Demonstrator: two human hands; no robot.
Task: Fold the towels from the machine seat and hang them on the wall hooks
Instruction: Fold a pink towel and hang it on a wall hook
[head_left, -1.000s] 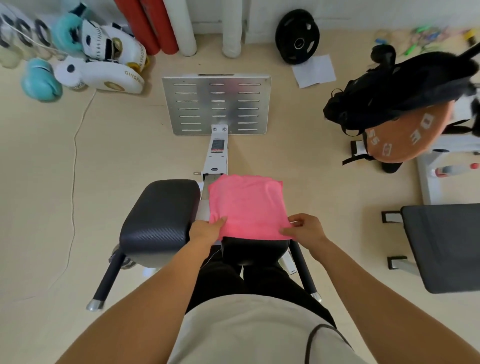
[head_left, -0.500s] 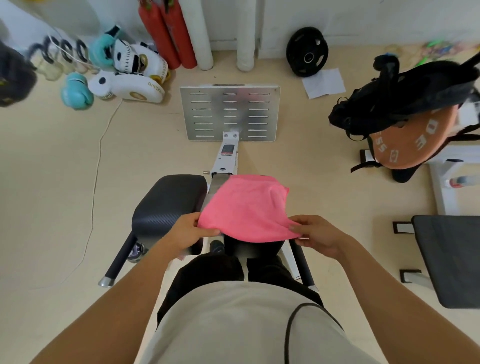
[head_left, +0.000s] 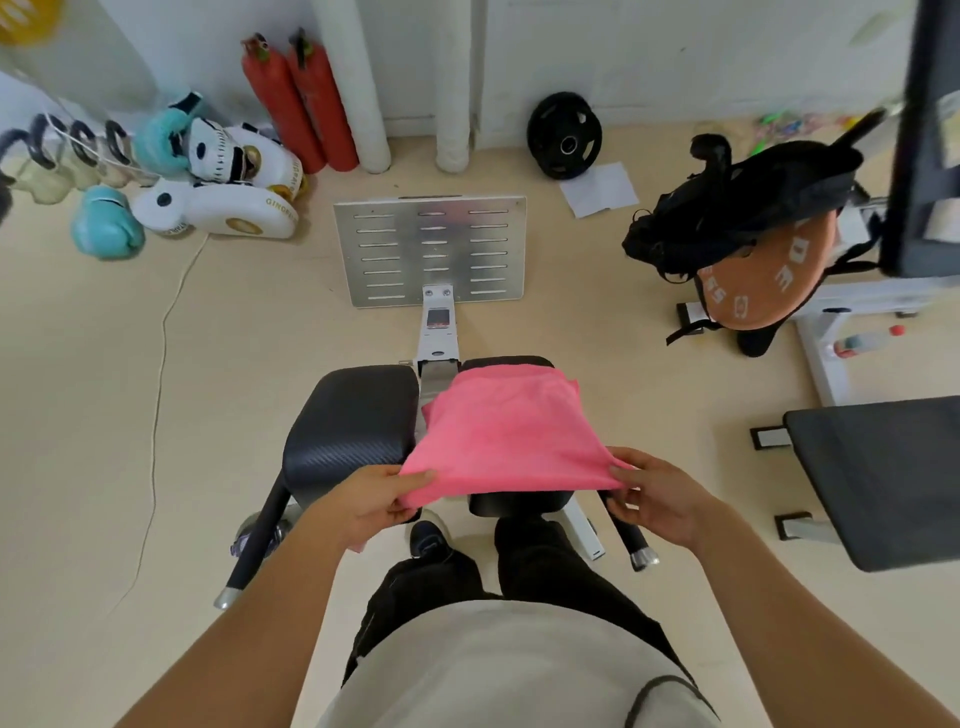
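Bare forearms, beige shirt (head_left: 498, 670), black trousers (head_left: 540, 566).

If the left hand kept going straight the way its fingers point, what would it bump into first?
The left hand pinches the pink towel's near corner, its fingers pointing right, toward the right hand. Probably the towel bunches first, then that hand; depth is unclear.

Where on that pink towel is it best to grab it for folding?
By its two near corners, from the person's side. The pink towel drapes over the black padded seat, its near edge lifted, left hand and right hand pinching there.
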